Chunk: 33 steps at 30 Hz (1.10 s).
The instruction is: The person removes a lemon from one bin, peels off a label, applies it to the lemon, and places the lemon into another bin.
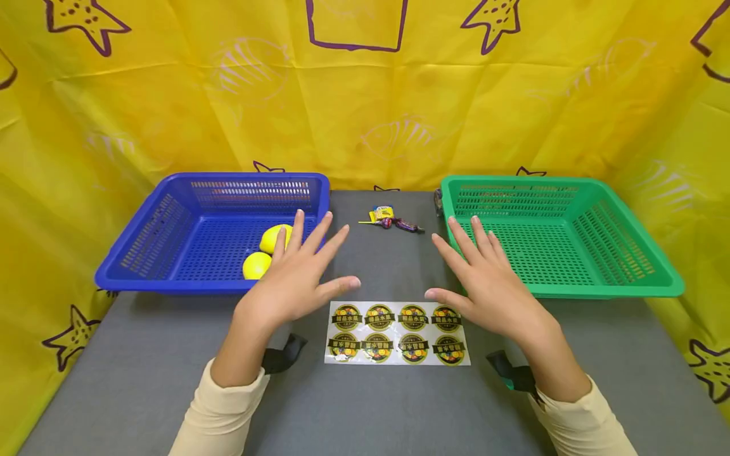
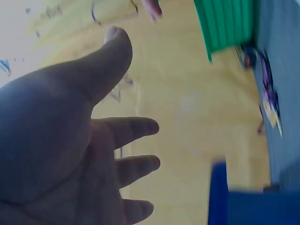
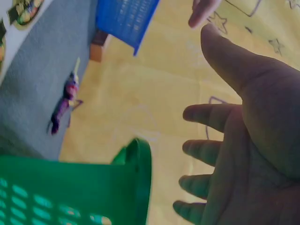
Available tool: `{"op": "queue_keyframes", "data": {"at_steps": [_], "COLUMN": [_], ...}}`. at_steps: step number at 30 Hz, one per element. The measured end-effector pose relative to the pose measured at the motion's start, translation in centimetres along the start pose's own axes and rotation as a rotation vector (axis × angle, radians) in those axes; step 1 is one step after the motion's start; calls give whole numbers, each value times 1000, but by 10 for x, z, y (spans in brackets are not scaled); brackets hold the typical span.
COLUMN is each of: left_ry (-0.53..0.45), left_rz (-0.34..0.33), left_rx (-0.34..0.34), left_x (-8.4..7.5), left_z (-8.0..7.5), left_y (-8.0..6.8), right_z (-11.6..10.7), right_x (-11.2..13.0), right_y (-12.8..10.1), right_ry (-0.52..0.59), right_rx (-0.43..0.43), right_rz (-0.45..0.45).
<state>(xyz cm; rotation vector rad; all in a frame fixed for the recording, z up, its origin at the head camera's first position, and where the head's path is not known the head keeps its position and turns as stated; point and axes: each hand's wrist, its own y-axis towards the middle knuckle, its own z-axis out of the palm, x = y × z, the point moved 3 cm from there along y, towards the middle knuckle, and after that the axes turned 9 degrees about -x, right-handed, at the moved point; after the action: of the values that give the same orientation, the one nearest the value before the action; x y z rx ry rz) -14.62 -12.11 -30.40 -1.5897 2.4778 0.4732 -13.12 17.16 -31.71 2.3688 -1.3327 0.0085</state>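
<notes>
My left hand [image 1: 296,275] hovers with its fingers spread over the near right corner of the blue basket [image 1: 171,286] and holds nothing. Two yellow lemons [image 1: 256,265] lie in that basket, one partly hidden behind the fingers. My right hand [image 1: 490,285], also spread and holding nothing, is by the near left corner of the green basket [image 1: 604,291]. Between and below the hands lies a white sheet of round stickers [image 1: 397,334] on the grey table. In the left wrist view the left palm [image 2: 51,154] faces the camera, as does the right palm [image 3: 253,159] in the right wrist view.
At the back of the grey table [image 1: 382,405], between the baskets, lie a lollipop [image 1: 386,223], a dark wrapped candy [image 1: 407,225] and a small yellow packet [image 1: 383,213]. A dark object [image 1: 438,202] sits against the green basket's left side. Yellow cloth [image 1: 371,95] hangs behind.
</notes>
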Motion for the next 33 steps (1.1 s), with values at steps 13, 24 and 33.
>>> {"op": "queue_keyframes", "data": {"at_steps": [13,24,33], "left_ry": [-57,-49,-42], "left_rz": [-224,-308,-294], "left_rx": [-13,141,198], "left_x": [82,110,116], "left_z": [-13,0,7], "left_y": [15,24,35], "right_z": [40,80,95], "right_x": [33,43,41], "right_y": [8,10,3], "right_ry": [63,95,73], "right_rx": [-4,358,478], "right_rz": [-219,-116,-32]}}
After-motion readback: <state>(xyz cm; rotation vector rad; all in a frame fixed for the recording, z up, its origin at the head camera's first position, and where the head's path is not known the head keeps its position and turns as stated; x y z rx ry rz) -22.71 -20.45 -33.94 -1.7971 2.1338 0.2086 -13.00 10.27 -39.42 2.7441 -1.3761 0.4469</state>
